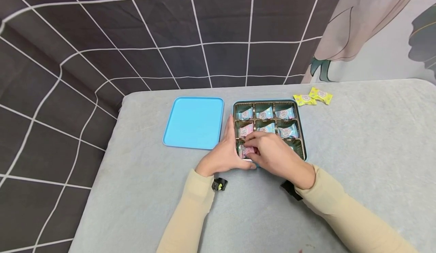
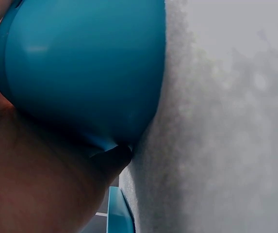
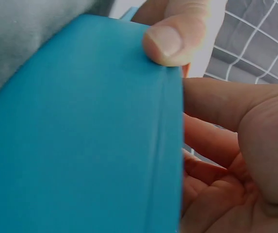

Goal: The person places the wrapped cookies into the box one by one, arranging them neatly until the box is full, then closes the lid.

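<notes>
A blue square box [image 1: 305, 147] with a dark divided tray stands on the table; its wall fills much of both wrist views. My left hand [image 1: 223, 152] holds the box's near-left corner, fingers along the left side and thumb [image 3: 165, 41] against the front wall. Over the front row, my right hand [image 1: 274, 152] pinches a pink wrapped candy [image 1: 244, 151] in the near-left compartment. Behind it lies another pink candy [image 1: 246, 131]. Blue wrapped candies [image 1: 287, 131] sit in the other middle and back compartments. My right hand hides the front middle compartment.
The blue lid [image 1: 194, 122] lies flat to the left of the box. Two yellow wrapped candies [image 1: 320, 95] rest beyond the box's far-right corner. A grey cloth covers the table [image 1: 136, 192], and a dark checked curtain [image 1: 221, 22] hangs behind it.
</notes>
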`<control>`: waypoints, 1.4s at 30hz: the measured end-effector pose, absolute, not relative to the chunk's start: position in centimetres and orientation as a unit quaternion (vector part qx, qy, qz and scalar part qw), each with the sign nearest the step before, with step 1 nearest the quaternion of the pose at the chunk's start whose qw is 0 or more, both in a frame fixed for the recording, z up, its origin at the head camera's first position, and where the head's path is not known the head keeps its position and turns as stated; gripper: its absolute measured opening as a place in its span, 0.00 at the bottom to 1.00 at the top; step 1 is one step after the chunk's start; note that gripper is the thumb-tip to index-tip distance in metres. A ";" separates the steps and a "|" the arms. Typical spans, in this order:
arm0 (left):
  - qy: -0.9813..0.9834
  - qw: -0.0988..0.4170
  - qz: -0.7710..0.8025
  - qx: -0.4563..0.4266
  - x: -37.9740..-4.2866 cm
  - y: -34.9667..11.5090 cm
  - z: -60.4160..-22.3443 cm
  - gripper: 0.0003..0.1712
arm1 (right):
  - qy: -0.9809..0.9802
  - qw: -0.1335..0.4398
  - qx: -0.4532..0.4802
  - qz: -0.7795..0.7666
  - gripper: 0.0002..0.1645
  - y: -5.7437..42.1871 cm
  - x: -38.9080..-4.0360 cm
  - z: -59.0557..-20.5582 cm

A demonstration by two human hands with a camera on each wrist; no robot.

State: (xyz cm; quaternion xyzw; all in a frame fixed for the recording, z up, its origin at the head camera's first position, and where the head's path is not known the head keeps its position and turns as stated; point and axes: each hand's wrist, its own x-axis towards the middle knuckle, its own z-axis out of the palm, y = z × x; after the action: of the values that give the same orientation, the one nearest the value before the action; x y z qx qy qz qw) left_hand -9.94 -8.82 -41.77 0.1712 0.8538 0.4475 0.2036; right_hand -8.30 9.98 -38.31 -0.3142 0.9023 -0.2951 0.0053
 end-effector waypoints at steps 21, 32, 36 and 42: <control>0.854 0.204 0.451 0.161 -10.2 -8.6 -41.9 0.87 | 0.906 -0.020 -0.333 -0.259 0.11 9.8 -7.6 -38.4; 0.855 0.200 0.449 0.167 -10.1 -8.6 -41.9 0.86 | 0.908 -0.056 -0.323 -0.262 0.10 9.5 -7.3 -38.9; 0.856 0.196 0.448 0.172 -10.1 -8.7 -41.9 0.86 | 0.911 -0.070 -0.326 -0.243 0.10 9.4 -7.2 -38.9; 0.855 0.195 0.449 0.173 -10.0 -8.8 -41.9 0.86 | 0.918 -0.064 -0.309 -0.241 0.12 9.5 -7.1 -38.8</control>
State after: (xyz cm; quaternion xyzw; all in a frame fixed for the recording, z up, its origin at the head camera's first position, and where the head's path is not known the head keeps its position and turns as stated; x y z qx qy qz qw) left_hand -10.03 -8.78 -41.94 0.1726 0.8548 0.4490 0.1946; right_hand -7.12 9.46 -38.82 -0.3094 0.9176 -0.2412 -0.0639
